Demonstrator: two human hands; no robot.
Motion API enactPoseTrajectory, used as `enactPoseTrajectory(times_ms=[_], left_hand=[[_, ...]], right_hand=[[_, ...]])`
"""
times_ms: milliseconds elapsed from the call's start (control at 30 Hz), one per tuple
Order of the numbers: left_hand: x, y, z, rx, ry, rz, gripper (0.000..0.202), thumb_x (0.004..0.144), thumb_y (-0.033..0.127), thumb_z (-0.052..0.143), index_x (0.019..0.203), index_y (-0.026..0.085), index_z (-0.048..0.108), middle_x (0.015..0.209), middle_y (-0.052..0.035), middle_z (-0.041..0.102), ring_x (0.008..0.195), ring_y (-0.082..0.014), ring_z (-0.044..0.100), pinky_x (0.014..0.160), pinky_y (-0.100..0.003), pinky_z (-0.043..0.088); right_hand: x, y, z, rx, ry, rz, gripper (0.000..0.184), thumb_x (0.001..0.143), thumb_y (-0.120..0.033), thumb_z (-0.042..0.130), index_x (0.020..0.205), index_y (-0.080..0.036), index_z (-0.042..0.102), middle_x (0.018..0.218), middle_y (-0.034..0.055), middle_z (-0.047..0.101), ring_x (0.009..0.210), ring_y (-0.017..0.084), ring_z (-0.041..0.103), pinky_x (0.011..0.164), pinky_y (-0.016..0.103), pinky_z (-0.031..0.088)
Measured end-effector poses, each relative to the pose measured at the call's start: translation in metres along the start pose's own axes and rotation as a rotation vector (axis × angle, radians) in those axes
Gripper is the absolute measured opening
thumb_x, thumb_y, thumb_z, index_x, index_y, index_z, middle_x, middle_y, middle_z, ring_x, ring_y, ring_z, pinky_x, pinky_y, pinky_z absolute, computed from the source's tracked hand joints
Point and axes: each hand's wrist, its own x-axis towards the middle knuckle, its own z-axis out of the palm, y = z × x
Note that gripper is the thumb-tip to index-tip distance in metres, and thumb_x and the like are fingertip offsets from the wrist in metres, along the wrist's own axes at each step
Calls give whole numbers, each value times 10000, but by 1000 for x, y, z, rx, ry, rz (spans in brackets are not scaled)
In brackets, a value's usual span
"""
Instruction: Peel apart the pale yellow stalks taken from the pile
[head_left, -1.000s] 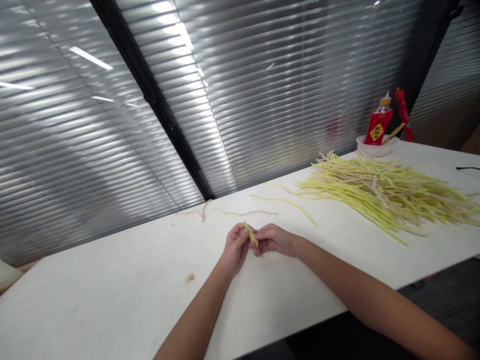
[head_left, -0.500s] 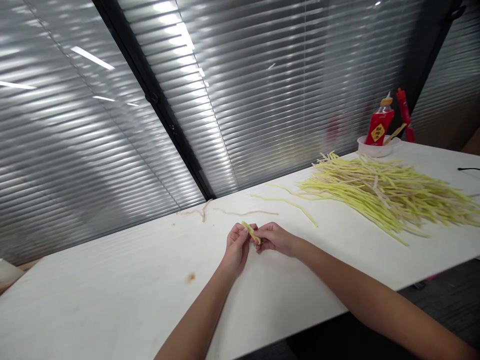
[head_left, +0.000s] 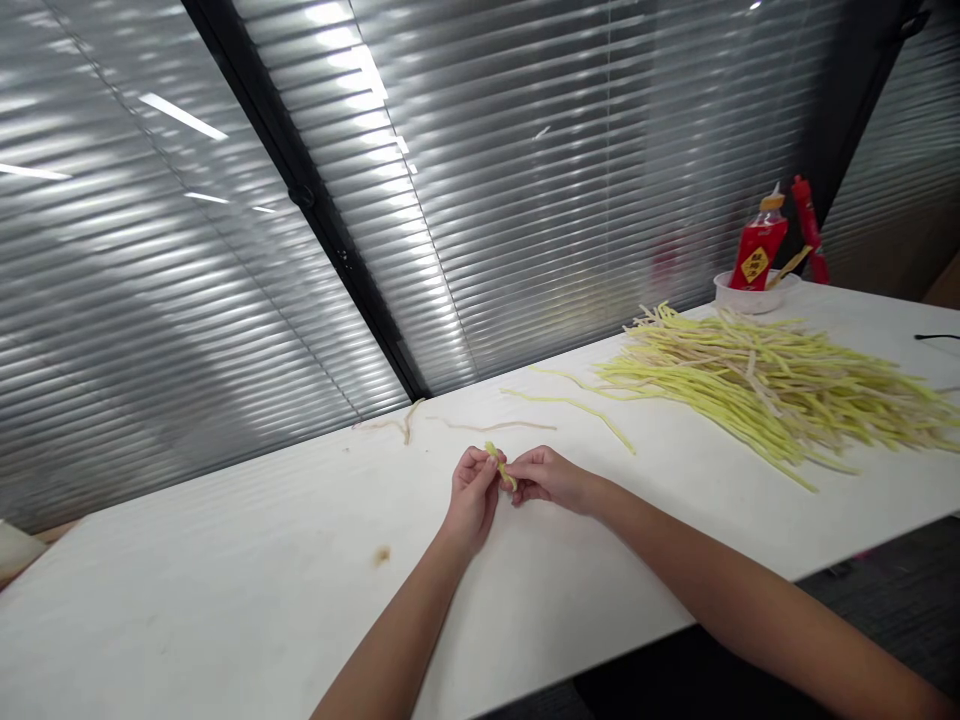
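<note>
My left hand and my right hand meet over the middle of the white table. Both pinch a short folded yellow-green strand between their fingertips, just above the tabletop. A large pile of long yellow-green and pale strands lies to the right. One loose yellow strand lies beyond my right hand.
Two pale thin strands lie near the table's far edge. A white bowl with a red bottle stands at the far right. Window blinds run behind the table. A small brown spot marks the tabletop.
The strand between my fingers looks more bunched up and shorter. Both hands stay in almost the same place.
</note>
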Motion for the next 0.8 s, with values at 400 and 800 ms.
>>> enactPoseTrajectory(times_ms=[400,800], left_hand=[[10,-2,-11,-61,344,46,231,635,207,751,763,159,565,819,-30,662,723,-100,602,726,-246,473],[10,-4,-13,-73,349,-34,257,670,204,731,902,156,632,874,-39,659,836,-103,613,835,-238,473]], right_hand=[[-1,2,2,48,104,-6,245,689,-359,714,806,-152,659,838,9,619,490,17,416,703,303,517],[1,3,5,86,278,-21,237,685,-335,718,821,-169,616,770,10,641,503,33,455,686,284,517]])
